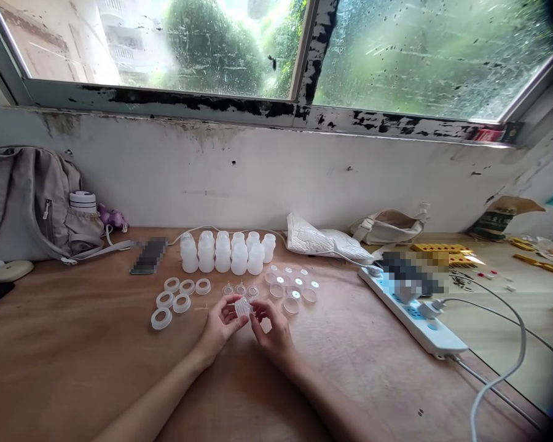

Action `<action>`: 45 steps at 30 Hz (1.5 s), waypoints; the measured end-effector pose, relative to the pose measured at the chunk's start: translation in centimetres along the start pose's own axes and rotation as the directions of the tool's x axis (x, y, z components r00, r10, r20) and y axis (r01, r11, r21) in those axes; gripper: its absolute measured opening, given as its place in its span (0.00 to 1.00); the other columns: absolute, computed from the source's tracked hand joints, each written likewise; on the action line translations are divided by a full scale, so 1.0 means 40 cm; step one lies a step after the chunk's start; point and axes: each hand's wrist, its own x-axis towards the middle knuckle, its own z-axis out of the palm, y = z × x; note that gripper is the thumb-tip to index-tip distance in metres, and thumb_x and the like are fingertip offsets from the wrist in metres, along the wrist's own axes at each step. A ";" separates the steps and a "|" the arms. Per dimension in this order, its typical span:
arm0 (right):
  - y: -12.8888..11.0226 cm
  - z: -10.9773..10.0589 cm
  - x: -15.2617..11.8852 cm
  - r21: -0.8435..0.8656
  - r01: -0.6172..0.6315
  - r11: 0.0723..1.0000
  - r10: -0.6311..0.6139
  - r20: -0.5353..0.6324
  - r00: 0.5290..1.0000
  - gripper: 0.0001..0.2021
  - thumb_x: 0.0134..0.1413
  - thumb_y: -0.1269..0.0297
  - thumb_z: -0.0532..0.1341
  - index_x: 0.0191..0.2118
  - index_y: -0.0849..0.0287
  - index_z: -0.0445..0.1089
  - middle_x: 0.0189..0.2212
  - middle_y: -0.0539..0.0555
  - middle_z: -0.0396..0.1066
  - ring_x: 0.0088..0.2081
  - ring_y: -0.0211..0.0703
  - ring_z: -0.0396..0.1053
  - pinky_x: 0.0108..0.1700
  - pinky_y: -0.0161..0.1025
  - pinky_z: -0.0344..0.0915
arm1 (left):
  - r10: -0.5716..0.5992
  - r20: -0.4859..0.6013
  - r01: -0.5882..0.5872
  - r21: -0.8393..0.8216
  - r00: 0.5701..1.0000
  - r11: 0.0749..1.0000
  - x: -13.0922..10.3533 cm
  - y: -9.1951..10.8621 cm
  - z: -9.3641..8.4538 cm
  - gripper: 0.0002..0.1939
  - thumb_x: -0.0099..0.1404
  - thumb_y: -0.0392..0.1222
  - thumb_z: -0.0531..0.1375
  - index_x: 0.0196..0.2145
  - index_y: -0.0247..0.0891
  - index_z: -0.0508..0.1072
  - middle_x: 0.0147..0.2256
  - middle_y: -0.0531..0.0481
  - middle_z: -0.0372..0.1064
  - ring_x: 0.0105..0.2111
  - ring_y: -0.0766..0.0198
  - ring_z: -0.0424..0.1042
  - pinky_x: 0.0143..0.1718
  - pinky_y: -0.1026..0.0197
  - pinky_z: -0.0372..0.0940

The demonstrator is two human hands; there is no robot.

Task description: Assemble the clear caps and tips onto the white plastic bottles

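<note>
Above the table's middle, my left hand (221, 328) is closed around a translucent ribbed screw ring (243, 307), tilted on its side. My right hand (273, 331) pinches at the ring's right side; a small clear piece seems to be between its fingertips, too small to make out. Just beyond the hands lie a few clear teat-like pieces (227, 289). Several loose whitish rings (161, 318) lie flat to the left. On the right are several clear round caps (292, 301), some with a pale dot. Behind them, frosted white small bottles (222, 255) stand upright in rows.
A white power strip (415, 313) with plugs and cables lies right. A white plastic package (325, 239) and a beige pouch (387, 227) rest by the wall. Far left are a grey backpack (27, 202) and a blurred phone-like slab (149, 255). Yellow parts (442, 252) lie at right.
</note>
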 end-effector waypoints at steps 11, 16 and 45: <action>-0.031 -0.020 -0.002 0.110 -0.029 0.993 0.021 0.075 0.997 0.14 0.48 0.75 0.53 0.42 0.57 0.61 0.33 0.55 0.70 0.34 0.42 0.69 0.36 0.39 0.67 | 0.105 -0.023 -0.096 0.239 0.994 0.966 0.003 -0.017 -0.011 0.21 0.50 0.45 0.63 0.41 0.36 0.65 0.42 0.44 0.67 0.43 0.58 0.66 0.47 0.54 0.59; -0.030 -0.023 0.004 0.236 -0.138 0.962 0.134 0.031 0.990 0.08 0.51 0.72 0.53 0.38 0.58 0.63 0.33 0.55 0.69 0.35 0.42 0.69 0.38 0.41 0.67 | 0.175 -0.046 -0.151 0.322 0.984 0.935 0.004 -0.020 -0.015 0.20 0.49 0.46 0.64 0.39 0.36 0.67 0.39 0.46 0.69 0.43 0.58 0.66 0.49 0.54 0.57; 0.008 0.010 0.003 0.312 -0.429 0.848 0.363 0.250 0.898 0.08 0.50 0.65 0.56 0.38 0.59 0.62 0.23 0.48 0.66 0.24 0.37 0.67 0.27 0.35 0.66 | 0.163 0.016 -0.137 0.626 0.986 0.768 -0.028 0.009 0.002 0.11 0.56 0.40 0.54 0.39 0.39 0.64 0.28 0.52 0.70 0.24 0.65 0.70 0.28 0.65 0.63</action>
